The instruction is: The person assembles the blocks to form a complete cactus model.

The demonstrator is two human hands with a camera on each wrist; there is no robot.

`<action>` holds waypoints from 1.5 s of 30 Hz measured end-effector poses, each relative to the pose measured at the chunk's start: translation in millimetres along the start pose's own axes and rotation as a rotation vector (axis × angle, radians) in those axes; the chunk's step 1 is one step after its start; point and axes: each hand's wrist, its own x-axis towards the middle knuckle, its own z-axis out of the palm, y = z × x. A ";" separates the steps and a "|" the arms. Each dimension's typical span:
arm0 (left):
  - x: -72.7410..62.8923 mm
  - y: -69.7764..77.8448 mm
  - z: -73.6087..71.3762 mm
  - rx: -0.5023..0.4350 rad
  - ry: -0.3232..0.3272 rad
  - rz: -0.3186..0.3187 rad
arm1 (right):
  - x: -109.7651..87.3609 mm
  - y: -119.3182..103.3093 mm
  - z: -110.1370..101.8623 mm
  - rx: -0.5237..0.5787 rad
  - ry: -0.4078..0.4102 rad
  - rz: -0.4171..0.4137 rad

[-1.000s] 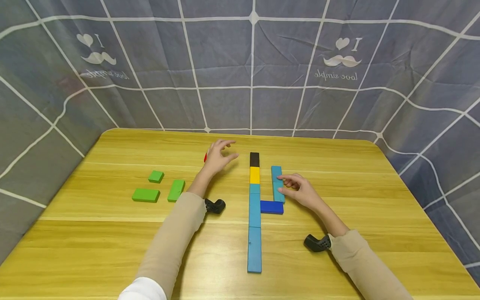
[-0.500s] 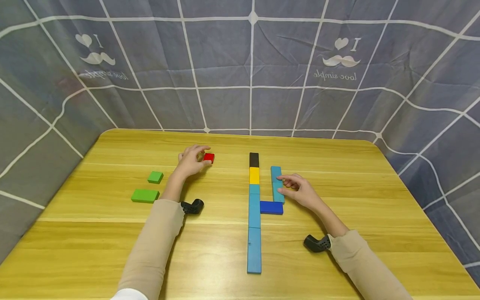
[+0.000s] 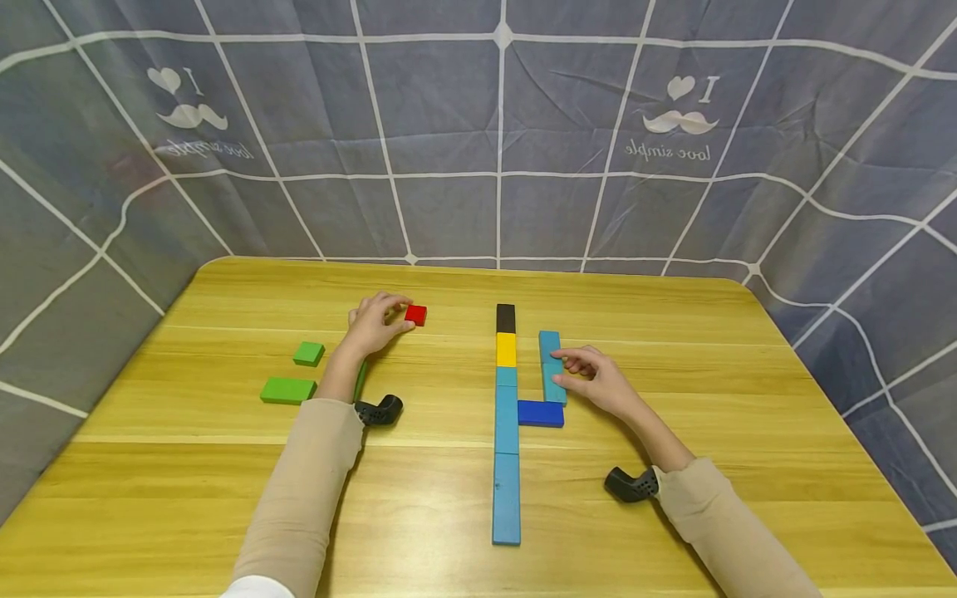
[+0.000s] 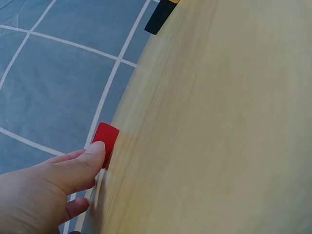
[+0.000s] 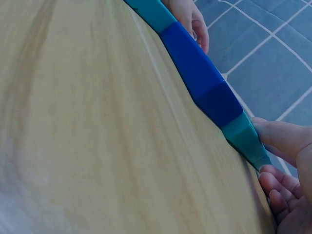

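Observation:
My left hand (image 3: 370, 325) pinches a small red block (image 3: 416, 315) by its left end, near the far side of the table. In the left wrist view the thumb lies on the red block (image 4: 106, 141). My right hand (image 3: 602, 379) keeps thumb and index fingertips on a short column of light blue blocks (image 3: 551, 347), its other fingers curled in. That column meets the right end of a dark blue block (image 3: 541, 414). The dark blue block juts from a long row of light blue pieces (image 3: 507, 490), topped by a yellow block (image 3: 506, 350) and a black block (image 3: 506, 318).
Left of my forearm lie a small green block (image 3: 308, 354) and a longer green block (image 3: 287, 390). Another green block (image 3: 360, 380) is mostly hidden behind the left wrist. Black camera mounts (image 3: 631, 484) stick out at both cuffs. A grey curtain (image 3: 449, 116) surrounds the wooden table.
My left hand has moved left from near the black block to the red block and taken its end between thumb and fingers. The right hand has stayed at the light blue column.

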 end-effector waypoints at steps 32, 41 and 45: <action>36.3 43.7 51.7 -0.056 0.153 -0.048 | 2.8 -0.7 -1.5 0.007 -0.009 0.002; 49.9 56.5 67.0 -0.052 0.182 -0.105 | 1.0 -2.8 0.1 0.006 -0.006 0.006; 53.0 61.3 70.7 -0.041 0.171 -0.124 | 0.1 -3.8 0.6 0.010 -0.005 0.011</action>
